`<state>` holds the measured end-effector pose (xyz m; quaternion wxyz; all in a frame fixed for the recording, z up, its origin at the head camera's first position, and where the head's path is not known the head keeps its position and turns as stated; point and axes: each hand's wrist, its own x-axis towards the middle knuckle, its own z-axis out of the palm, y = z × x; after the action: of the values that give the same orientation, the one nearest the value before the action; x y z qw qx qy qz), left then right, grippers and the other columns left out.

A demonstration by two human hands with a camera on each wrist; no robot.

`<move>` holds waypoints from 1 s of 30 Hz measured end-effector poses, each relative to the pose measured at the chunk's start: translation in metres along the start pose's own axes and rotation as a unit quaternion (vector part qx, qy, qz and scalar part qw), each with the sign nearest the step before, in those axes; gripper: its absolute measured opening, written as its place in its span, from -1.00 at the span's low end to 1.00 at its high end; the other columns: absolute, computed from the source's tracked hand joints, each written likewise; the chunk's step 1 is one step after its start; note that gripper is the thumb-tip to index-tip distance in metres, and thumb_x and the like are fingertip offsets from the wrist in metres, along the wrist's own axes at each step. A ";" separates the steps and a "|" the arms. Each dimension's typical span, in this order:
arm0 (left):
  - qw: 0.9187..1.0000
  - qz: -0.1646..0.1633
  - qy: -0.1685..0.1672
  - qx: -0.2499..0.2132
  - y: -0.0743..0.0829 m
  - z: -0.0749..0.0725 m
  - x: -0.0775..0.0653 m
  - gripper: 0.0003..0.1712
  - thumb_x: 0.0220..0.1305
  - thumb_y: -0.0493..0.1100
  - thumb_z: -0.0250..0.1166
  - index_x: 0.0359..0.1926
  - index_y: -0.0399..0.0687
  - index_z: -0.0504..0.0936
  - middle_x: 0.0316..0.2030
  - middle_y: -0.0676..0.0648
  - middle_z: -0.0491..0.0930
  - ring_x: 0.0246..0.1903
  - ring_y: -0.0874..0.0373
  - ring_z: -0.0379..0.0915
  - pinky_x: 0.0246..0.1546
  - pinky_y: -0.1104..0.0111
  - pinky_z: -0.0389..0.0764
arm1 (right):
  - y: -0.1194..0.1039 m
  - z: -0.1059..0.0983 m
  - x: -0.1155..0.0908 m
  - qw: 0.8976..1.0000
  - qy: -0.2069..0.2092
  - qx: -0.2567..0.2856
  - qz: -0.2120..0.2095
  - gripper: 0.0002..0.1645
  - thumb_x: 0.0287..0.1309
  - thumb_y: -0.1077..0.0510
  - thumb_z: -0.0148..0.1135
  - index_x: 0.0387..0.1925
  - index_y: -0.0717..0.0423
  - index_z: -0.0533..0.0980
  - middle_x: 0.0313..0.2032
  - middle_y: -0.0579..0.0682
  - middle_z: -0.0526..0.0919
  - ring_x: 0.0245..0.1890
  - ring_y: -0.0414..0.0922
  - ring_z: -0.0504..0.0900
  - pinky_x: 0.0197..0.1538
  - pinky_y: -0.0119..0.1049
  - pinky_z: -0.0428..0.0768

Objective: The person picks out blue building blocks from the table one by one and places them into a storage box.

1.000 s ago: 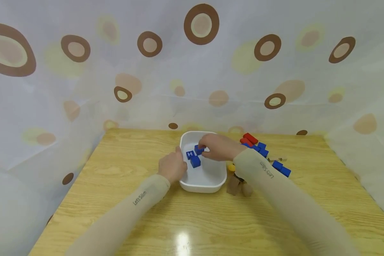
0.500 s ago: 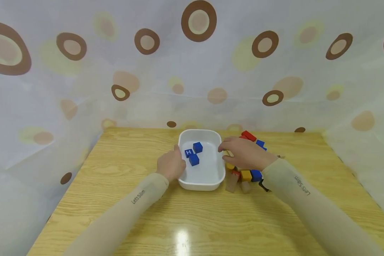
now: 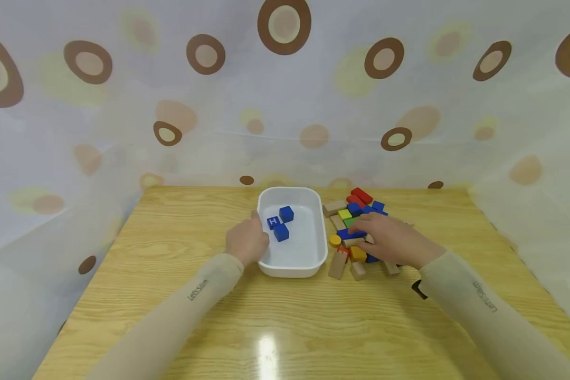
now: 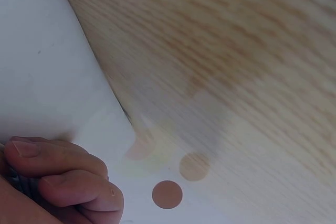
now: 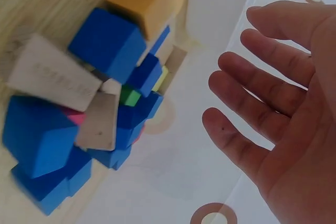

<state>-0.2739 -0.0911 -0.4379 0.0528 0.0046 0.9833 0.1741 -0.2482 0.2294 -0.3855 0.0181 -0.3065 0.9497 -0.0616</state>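
A white plastic tub (image 3: 304,258) stands on the table with several blue cubes (image 3: 281,232) inside, one marked with a white H. My left hand (image 3: 247,241) grips the tub's left rim, thumb along the top. Curled fingers (image 4: 73,182) of that hand show beside the white wall in the left wrist view. To the right of the tub, my right hand (image 3: 393,237) hovers over a pile of wooden blocks (image 3: 355,208). Its fingers are spread and hold nothing. An orange block (image 5: 142,3) and a blue cube (image 5: 107,45) lie below this hand.
Plain wooden blocks (image 3: 337,264) lie at the pile's front left, close to the tub. A yellow disc (image 3: 334,240) sits by the tub's right wall. Behind the wooden table (image 3: 185,211) hangs a white sheet (image 3: 285,105) with brown circles.
My right hand has let go of a blue cube in the tub and moved right, over the block pile. The left hand has stayed at the rim. The head view has shifted slightly.
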 end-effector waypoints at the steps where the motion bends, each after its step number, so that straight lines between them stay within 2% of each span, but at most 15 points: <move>1: 1.000 0.001 0.001 0.001 0.000 0.000 0.000 -0.16 0.42 -0.04 0.13 0.55 -0.32 0.04 -0.12 -0.23 0.66 -0.34 0.02 0.56 -0.31 0.19 0.60 | 0.001 0.001 -0.004 1.000 0.001 -0.003 0.002 -0.65 0.26 0.05 0.36 0.05 0.04 0.64 0.02 0.01 0.67 0.07 0.04 0.62 0.10 0.02 0.63; 7: 1.000 0.003 0.001 0.002 -0.001 -0.003 -0.001 -0.17 0.42 -0.05 0.11 0.54 -0.33 0.04 -0.13 -0.24 0.66 -0.36 0.01 0.55 -0.36 0.21 0.58 | 0.008 0.007 -0.022 1.000 -0.006 -0.013 0.009 -0.61 0.20 0.09 0.41 0.06 0.04 0.63 0.06 0.03 0.65 0.06 0.07 0.62 0.12 0.06 0.62; 13: 1.000 -0.001 -0.007 -0.005 0.000 -0.001 -0.001 -0.17 0.43 -0.05 0.11 0.55 -0.31 0.02 -0.16 -0.21 0.66 -0.40 0.04 0.56 -0.44 0.28 0.53 | 0.015 0.018 -0.036 1.000 -0.012 -0.015 0.007 -0.52 0.19 0.11 0.42 0.15 0.09 0.59 0.18 0.13 0.60 0.21 0.18 0.56 0.19 0.14 0.55; 15: 1.000 0.000 -0.009 -0.003 0.001 0.000 -0.001 -0.17 0.44 -0.05 0.11 0.55 -0.31 0.02 -0.17 -0.20 0.65 -0.41 0.05 0.55 -0.46 0.29 0.52 | 0.018 0.023 -0.039 1.000 -0.005 -0.027 0.000 -0.50 0.18 0.12 0.42 0.15 0.10 0.59 0.17 0.12 0.60 0.20 0.16 0.57 0.18 0.12 0.56; 20: 1.000 -0.002 -0.012 -0.002 0.000 0.001 -0.001 -0.18 0.44 -0.04 0.10 0.55 -0.31 0.03 -0.29 -0.16 0.62 -0.45 0.05 0.55 -0.51 0.31 0.49 | 0.022 0.036 -0.041 0.998 0.024 -0.056 -0.019 -0.61 0.10 0.15 0.49 -0.01 0.06 0.64 -0.02 0.00 0.64 -0.02 0.02 0.65 0.05 0.01 0.65; 23: 1.000 0.001 -0.011 -0.002 0.001 0.001 -0.001 -0.18 0.44 -0.05 0.10 0.55 -0.32 0.03 -0.33 -0.15 0.61 -0.46 0.06 0.55 -0.52 0.31 0.49 | 0.022 0.041 -0.042 0.997 0.042 -0.067 -0.017 -0.63 0.02 0.18 0.54 -0.10 0.03 0.64 -0.09 -0.02 0.63 -0.10 -0.01 0.66 -0.01 -0.01 0.66; 30: 1.000 0.000 -0.008 -0.001 0.001 0.001 0.000 -0.18 0.43 -0.05 0.11 0.55 -0.32 0.04 -0.24 -0.19 0.65 -0.41 0.04 0.55 -0.47 0.28 0.53 | 0.025 0.048 -0.038 0.996 0.053 -0.067 -0.012 -0.62 0.00 0.29 0.52 -0.16 0.00 0.55 -0.17 -0.04 0.57 -0.21 -0.06 0.61 -0.09 -0.06 0.66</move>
<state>-0.2737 -0.0898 -0.4380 0.0605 0.0063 0.9827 0.1747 -0.2281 0.2668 -0.4369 -0.0538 -0.3147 0.9476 -0.0143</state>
